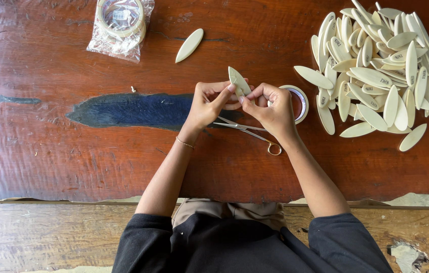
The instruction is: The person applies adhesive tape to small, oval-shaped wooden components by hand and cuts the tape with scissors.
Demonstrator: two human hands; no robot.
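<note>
A dark red wooden table (47, 151) fills the view, and a pale wooden bench (47, 235) lies at its near edge. At the far right a large heap of pale leaf-shaped wooden pieces (376, 65) is kept within easy reach of the right hand. At the far left a bag of tape rolls (120, 26) is set well apart, and a single loose piece (189, 45) lies just beside it. Behind the hands a roll of tape (298, 101) is laid flat, and scissors (252, 132) are parked beneath the wrists, close for use. One wooden piece (238, 81) is held upright above the table; it is pinched by the left hand (209, 103) and by the right hand (270, 108), both closed on it with the fingertips
</note>
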